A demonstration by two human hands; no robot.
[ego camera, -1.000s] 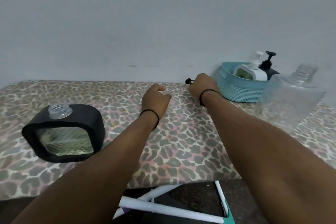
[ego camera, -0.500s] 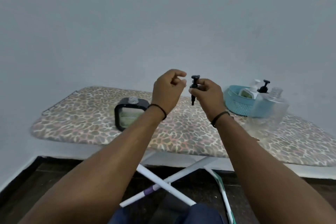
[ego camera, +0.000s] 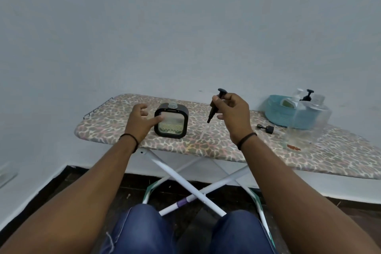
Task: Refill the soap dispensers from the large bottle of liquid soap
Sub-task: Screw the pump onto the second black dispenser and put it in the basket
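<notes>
The person sits with both knees (ego camera: 185,231) in blue denim just short of the crossed white legs (ego camera: 191,189) of an ironing board (ego camera: 206,144) in a leopard-print cover. Above it the right hand (ego camera: 233,113) pinches a black pump head (ego camera: 216,105), tube end slanting down, clear of the board. The left hand (ego camera: 140,119) reaches with loosely spread fingers (ego camera: 158,118) for the square black soap dispenser (ego camera: 171,122), about touching its near face; whether they truly touch I cannot tell. Its clear neck stands uncapped. Another small black pump part (ego camera: 266,128) lies on the cover farther right. Beyond that stands a large clear bottle (ego camera: 309,121), open-necked, in front of a teal basket (ego camera: 276,113) holding more dispensers. This looks like recapping: steady the dispenser, thread the pump into its neck, twist it.
</notes>
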